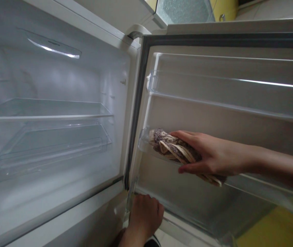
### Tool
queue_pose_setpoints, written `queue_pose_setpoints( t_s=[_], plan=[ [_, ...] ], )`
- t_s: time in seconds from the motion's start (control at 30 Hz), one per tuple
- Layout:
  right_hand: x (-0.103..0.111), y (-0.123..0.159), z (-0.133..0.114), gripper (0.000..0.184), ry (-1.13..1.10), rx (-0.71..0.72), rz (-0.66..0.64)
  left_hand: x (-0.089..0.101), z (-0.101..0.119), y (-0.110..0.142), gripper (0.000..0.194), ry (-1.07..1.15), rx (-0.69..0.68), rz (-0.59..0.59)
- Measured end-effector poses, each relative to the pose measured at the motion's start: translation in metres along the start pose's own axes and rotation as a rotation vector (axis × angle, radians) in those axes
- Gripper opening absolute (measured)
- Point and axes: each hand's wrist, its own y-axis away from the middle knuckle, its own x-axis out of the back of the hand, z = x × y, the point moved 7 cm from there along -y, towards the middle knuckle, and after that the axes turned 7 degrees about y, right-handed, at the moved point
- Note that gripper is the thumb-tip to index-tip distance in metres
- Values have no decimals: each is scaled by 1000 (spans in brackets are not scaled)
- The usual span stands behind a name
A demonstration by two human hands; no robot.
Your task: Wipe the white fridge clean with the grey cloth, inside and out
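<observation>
A: From the head view, where is the cloth [174, 147]?

B: At the middle rack [143, 139] of the open fridge door [213, 103], bunched into a long, twisted roll; one end lies by the rack's left end and seems to touch it

A: And the right hand [213, 152]?

B: Its fingers are clasped over the roll from above, thumb on the near side, the others on the far side, with a loose tail poking out beneath the palm

A: What of the left hand [146, 216]?

B: It is by the lower rack [131, 197], knuckles up, fingers curled; I cannot tell whether they grip the edge or are merely folded

A: How should the cloth handle?

B: Light and soft, I'd judge, with no stiffness of its own, so the ends would flop; nothing fragile about it. Whether it is damp or slippery I can't say

A: Best hold, then?

B: Around the thick middle, gathering the folds, much as the right hand has it; pinching the tail alone would probably let the bundle unroll
</observation>
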Motion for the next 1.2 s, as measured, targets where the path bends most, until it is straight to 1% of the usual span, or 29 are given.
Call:
queue_pose_setpoints(
  t_s=[0.17,0.23,0.3,0.43,0.53,0.63,0.8,0.9,0.97,1.07,1.13,1.2],
  plan=[
    [-3,-31,-15,75,61,39,2,4,4,2,42,-14,-7,13],
    [-3,-33,-17,77,61,37,1,4,4,1,42,-25,6,31],
    [-3,-28,-16,79,51,46,12,5,4,1,43,-34,19,50],
    [-2,-9,-11,85,52,64,35,4,6,0,44,-48,30,84],
    [1,10,-2,88,36,46,41,3,7,0,42,-57,3,96],
    [5,38,14,89,11,2,32,2,9,2,40,-58,-37,117],
    [10,90,49,88,-1,-99,37,-2,8,2,37,-50,-81,170],
    [13,98,57,84,11,-138,85,-7,8,0,35,-63,-105,199],
    [12,91,51,79,22,-122,102,-12,8,0,34,-61,-130,195],
    [8,74,31,67,105,-33,117,-16,9,2,35,-51,-140,185],
    [9,68,14,61,282,55,212,-16,8,2,37,-51,-122,184],
    [15,74,-6,57,566,174,366,-15,7,2,39,-52,-91,185]
  ],
)
